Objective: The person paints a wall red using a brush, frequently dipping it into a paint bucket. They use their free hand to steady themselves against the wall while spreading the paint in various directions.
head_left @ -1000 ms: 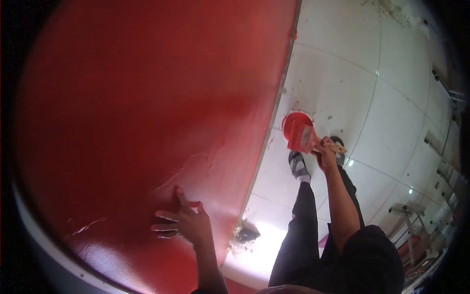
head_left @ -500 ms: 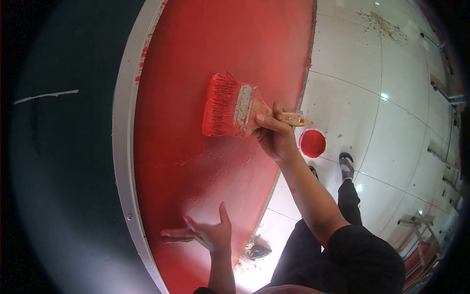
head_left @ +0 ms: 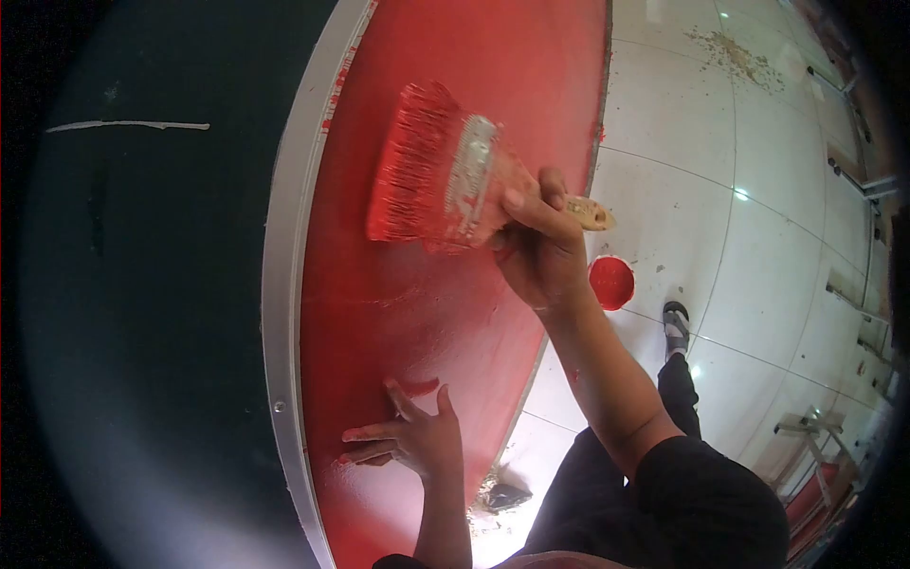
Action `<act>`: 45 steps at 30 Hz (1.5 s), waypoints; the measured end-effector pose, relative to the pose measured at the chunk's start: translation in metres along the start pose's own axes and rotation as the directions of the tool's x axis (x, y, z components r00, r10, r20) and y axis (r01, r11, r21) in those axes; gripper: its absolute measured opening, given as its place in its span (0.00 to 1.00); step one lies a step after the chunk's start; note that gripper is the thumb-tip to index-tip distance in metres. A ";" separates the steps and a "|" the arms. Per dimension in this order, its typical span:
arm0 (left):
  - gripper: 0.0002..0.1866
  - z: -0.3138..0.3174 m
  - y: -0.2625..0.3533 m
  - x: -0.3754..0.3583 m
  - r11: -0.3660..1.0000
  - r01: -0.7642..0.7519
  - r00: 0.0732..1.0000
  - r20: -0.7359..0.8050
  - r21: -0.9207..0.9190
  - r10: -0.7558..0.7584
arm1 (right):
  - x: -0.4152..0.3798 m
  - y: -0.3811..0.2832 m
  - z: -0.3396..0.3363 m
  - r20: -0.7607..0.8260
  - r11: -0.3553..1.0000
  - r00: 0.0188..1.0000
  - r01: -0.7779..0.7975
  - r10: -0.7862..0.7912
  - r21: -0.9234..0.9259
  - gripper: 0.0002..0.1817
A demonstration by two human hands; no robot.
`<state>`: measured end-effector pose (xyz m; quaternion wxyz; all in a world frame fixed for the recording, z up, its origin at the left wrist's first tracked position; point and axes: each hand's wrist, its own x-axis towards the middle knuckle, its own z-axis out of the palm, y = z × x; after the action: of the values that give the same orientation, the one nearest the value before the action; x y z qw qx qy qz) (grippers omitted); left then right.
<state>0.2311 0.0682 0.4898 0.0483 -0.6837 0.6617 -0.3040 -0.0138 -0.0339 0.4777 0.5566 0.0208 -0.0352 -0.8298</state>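
My right hand (head_left: 545,237) grips a wide paintbrush (head_left: 445,175) around the lower part of its wooden handle. Its bristles are thick with red paint and point left, overlapping the red painted panel (head_left: 445,313) in this view. Dried paint stains the metal band of the brush. Lower down, my left hand (head_left: 417,438) hovers over the panel with its fingers spread and nothing in them. Red paint marks its fingertips.
A pale metal trim strip (head_left: 282,332) borders the panel's left side, beside a dark green surface (head_left: 142,313). On the tiled floor (head_left: 664,228) stands a bucket of red paint (head_left: 611,283) near my foot (head_left: 676,322). A stepladder (head_left: 810,446) is at lower right; debris (head_left: 735,59) lies farther off.
The brush has moved up and slightly left and looks larger, its bristles more fanned. My left hand has shifted a little right, its fingers still spread. The whole view has shifted slightly.
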 end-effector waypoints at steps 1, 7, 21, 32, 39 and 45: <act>0.58 -0.001 0.000 0.001 1.000 -0.001 1.000 -0.005 0.004 0.001 | 0.002 0.004 0.009 0.030 0.999 1.000 -0.009 0.008 0.039 0.17; 0.56 -0.003 0.001 0.002 0.999 -0.032 0.999 -0.011 0.015 0.032 | -0.006 0.004 -0.023 -0.108 0.997 0.993 0.035 -0.042 -0.064 0.17; 0.56 -0.003 0.000 0.002 0.999 -0.050 0.999 -0.018 0.000 0.050 | -0.012 -0.009 -0.004 -0.200 0.956 0.970 0.077 -0.138 -0.284 0.19; 0.58 -0.003 0.002 0.004 0.998 -0.050 0.997 -0.053 0.045 0.052 | 0.008 0.003 0.035 -0.122 0.978 0.986 0.088 -0.112 -0.187 0.19; 0.60 -0.003 0.003 0.006 0.996 -0.070 0.992 -0.097 0.053 0.075 | -0.003 -0.030 0.028 -0.160 0.955 0.966 0.159 -0.203 -0.249 0.17; 0.59 0.001 0.002 0.001 0.997 -0.035 0.998 -0.041 0.069 0.038 | 0.032 -0.013 0.050 0.028 0.990 0.994 0.105 -0.103 -0.100 0.18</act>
<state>0.2300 0.0663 0.4883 0.0631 -0.6629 0.6641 -0.3398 -0.0417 -0.0573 0.5270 0.5126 -0.0148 0.0016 -0.8585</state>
